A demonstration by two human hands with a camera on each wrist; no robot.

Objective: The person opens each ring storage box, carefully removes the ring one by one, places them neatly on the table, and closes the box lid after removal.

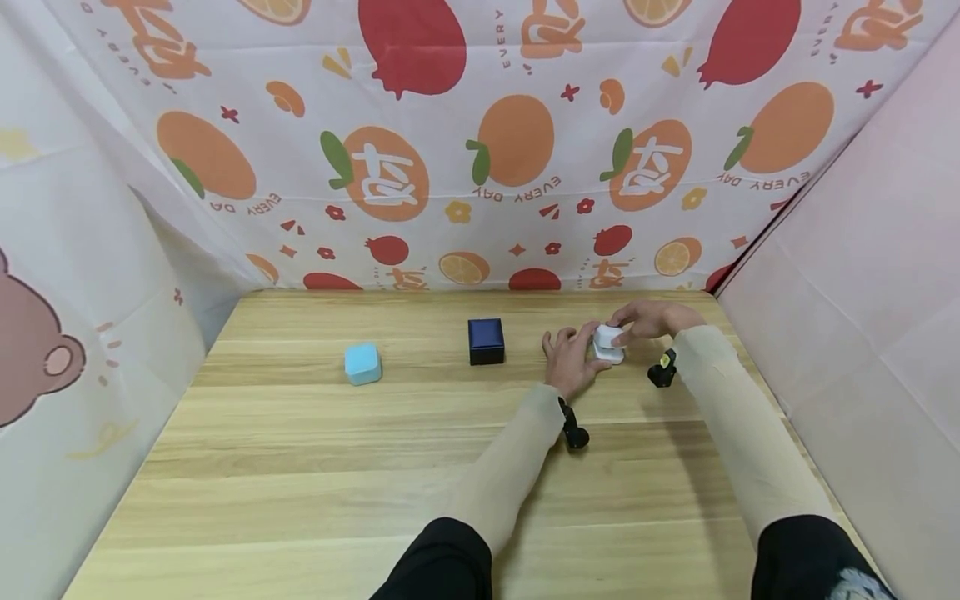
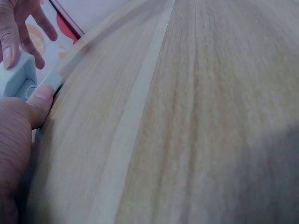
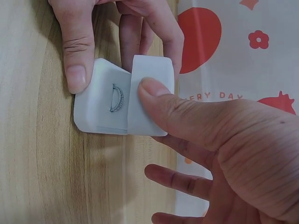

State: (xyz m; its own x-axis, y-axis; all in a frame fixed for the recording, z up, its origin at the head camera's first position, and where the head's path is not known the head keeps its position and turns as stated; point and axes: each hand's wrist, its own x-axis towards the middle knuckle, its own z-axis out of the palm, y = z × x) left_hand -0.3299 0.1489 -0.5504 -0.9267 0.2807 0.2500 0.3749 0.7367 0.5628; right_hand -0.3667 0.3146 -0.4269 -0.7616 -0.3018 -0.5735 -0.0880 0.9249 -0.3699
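A white ring box (image 3: 103, 119) sits on the table at the right, its lid (image 3: 150, 100) partly raised. Inside, a sparkling ring (image 3: 117, 98) stands upright in its slot, seen in the right wrist view. My left hand (image 1: 572, 362) holds the box's base, its thumb on the near side and its fingers on the other side. With the thumb on top and a finger beneath, my right hand (image 1: 648, 321) pinches the lid; its other fingers are spread. In the left wrist view the left thumb (image 2: 41, 100) touches the base, while the ring is hidden.
A dark blue box (image 1: 487, 342) stands left of the hands on the wooden table (image 1: 337, 467). Farther left is a light blue box (image 1: 363, 364) with rounded corners. A fruit-print cloth (image 1: 450, 233) hangs along the back edge, and a pale wall (image 1: 862, 250) borders the right side.
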